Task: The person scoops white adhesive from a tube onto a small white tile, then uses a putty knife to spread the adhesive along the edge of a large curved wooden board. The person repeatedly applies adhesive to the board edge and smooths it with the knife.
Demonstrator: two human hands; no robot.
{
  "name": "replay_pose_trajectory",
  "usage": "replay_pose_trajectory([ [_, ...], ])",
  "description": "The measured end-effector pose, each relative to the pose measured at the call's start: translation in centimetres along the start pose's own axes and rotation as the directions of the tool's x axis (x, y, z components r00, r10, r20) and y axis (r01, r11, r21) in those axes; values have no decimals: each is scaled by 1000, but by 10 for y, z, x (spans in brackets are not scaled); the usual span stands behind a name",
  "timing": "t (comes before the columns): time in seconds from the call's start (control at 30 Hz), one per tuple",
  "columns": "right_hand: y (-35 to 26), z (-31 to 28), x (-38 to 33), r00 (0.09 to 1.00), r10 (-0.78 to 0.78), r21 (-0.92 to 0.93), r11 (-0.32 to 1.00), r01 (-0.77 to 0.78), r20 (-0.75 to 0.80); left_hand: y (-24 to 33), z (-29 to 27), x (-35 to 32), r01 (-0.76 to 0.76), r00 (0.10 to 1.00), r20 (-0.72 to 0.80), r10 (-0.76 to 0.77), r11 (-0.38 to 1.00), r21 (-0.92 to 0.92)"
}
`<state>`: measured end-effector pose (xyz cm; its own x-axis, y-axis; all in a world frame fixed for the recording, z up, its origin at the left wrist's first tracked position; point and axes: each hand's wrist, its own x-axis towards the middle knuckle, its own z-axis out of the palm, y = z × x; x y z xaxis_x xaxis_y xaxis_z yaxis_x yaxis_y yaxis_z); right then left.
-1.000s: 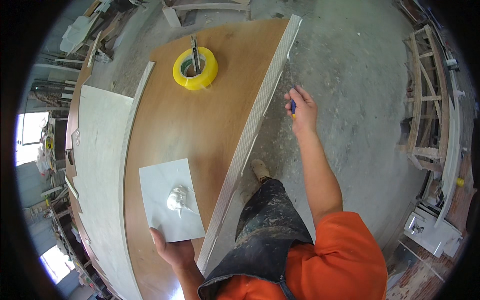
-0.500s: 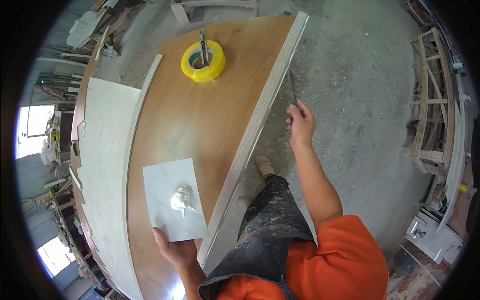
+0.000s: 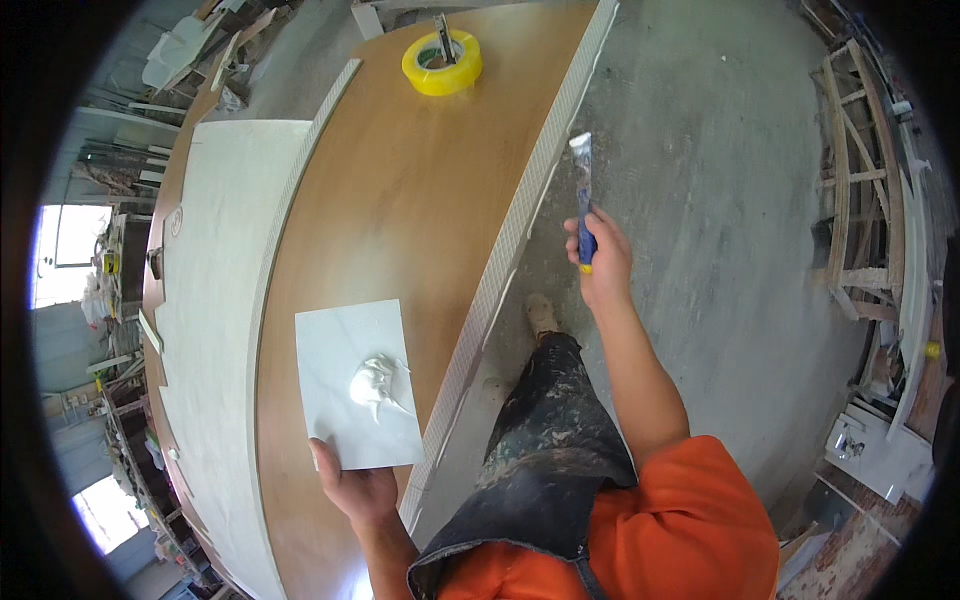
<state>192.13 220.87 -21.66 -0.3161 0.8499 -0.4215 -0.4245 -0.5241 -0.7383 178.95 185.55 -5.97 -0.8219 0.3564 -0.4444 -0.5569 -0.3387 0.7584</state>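
Observation:
My left hand [image 3: 360, 487] grips the lower edge of a pale square board [image 3: 330, 350], thumb on top and fingers beneath. On this board sits a lump of glossy white paste [image 3: 374, 384]. Off the right side of the workpiece, my right hand [image 3: 605, 255] is closed around the blue handle of a putty knife [image 3: 584, 185]. White paste shows on the knife's tip, which points away from me. Close by runs the textured pale edge strip [image 3: 510, 235] of a large wood-coloured panel [image 3: 400, 190], with a white line of paste along its outer side.
A yellow tape roll [image 3: 440, 82] lies at the panel's far end, a utility knife [image 3: 444, 38] standing in its hole. Left of it is a white panel [image 3: 215, 300]. A wooden frame [image 3: 862, 190] stands at the far right on the grey concrete floor [image 3: 720, 250].
The putty knife has turned so its flat blade and paste-covered tip now show. My view has shifted forward along the panel; the tape roll appears farther up. Both hands keep their holds.

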Motion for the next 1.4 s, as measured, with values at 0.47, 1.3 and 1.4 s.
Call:
replay_pose_trajectory([
  [0.47,66,16,-4,986,-141,-235,965,117,-87,-2,11,1,9,998,-67,-5,999,53],
  [1.3,-34,68,-332,585,146,-595,341,727,798,41,-107,-73,-26,982,182,48,992,-120],
  [1.4,-44,61,-349,611,213,-646,217,731,763,37,-124,-71,-54,995,83,58,997,-54],
])
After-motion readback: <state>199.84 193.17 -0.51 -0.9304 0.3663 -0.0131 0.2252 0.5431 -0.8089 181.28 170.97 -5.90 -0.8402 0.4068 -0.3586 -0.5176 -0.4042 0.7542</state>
